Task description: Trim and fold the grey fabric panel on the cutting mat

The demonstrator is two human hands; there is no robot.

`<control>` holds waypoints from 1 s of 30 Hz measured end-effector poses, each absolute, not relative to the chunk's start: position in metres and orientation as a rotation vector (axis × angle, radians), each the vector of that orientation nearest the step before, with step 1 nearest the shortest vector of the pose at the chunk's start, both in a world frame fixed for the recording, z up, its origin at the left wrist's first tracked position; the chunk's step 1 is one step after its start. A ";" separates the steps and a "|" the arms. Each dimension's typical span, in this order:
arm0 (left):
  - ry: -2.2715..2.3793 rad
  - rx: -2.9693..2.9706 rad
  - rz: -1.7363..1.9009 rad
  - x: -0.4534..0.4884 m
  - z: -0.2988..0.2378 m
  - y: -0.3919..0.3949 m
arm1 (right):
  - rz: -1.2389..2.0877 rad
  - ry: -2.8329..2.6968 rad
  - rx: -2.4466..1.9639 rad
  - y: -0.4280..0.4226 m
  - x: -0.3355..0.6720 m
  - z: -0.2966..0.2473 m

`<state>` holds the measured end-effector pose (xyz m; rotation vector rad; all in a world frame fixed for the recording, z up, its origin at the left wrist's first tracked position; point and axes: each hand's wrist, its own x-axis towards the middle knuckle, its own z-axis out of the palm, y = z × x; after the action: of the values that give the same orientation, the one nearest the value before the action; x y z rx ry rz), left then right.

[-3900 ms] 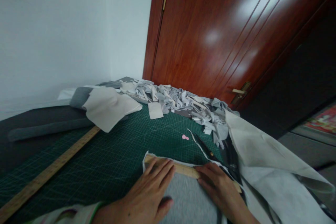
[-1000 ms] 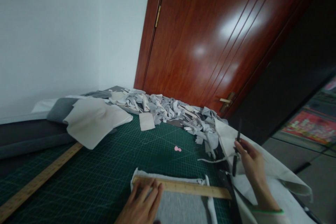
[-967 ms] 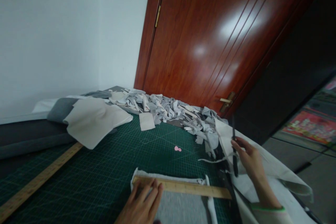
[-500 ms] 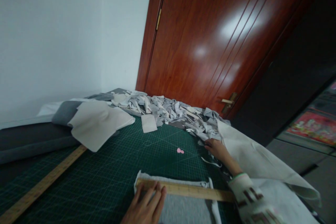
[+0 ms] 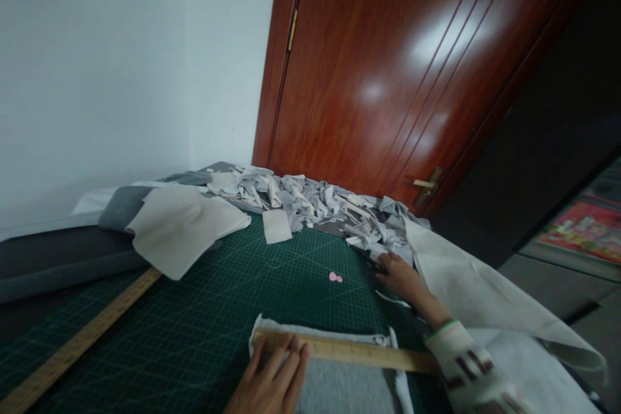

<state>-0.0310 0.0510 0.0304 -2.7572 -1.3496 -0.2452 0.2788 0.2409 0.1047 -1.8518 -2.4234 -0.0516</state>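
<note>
The left hand [image 5: 272,375] lies palm down, its fingers spread a little and pressing on the left part of a short wooden ruler [image 5: 359,352]; it is not closed round anything. Under that hand and the ruler is a piece of heather-grey knit fabric [image 5: 344,388], its pale edge showing just beyond the ruler and curling at the corner to the hand's right. Well to the left of this hand, a longer wooden ruler [image 5: 82,343] slants across the green cutting mat [image 5: 301,265].

Farther out, the right hand [image 5: 400,278] reaches from a patterned sleeve [image 5: 460,362], fingers bent at a slim dark tool [image 5: 363,255]; whether they grip it or only touch it I cannot tell. Just below those fingers lies a narrow white fabric strip [image 5: 392,299], and to their left are two small pink pieces [image 5: 334,277]. To the right of that hand spreads a large cream cloth [image 5: 475,278]. Beyond its fingertips is a heap of grey and cream scraps [image 5: 315,197], with an off-white square [image 5: 277,226] near its left part; behind the heap stands a reddish-brown door [image 5: 363,77].
</note>
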 end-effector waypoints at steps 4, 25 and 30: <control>-1.340 -2.741 -0.184 -0.028 0.038 0.051 | 0.060 -2.530 -1.651 0.229 0.244 0.113; -1.415 -2.821 -0.174 -0.024 0.047 0.044 | 0.535 -2.569 -1.227 0.240 0.192 0.088; -1.445 -2.817 -0.240 -0.024 0.052 0.039 | 0.644 -2.527 -1.232 0.244 0.191 0.087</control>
<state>-0.0239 0.0391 0.0524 -2.8174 -1.4445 -0.2402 0.1913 0.2445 0.0874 -1.2322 -2.5268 0.6440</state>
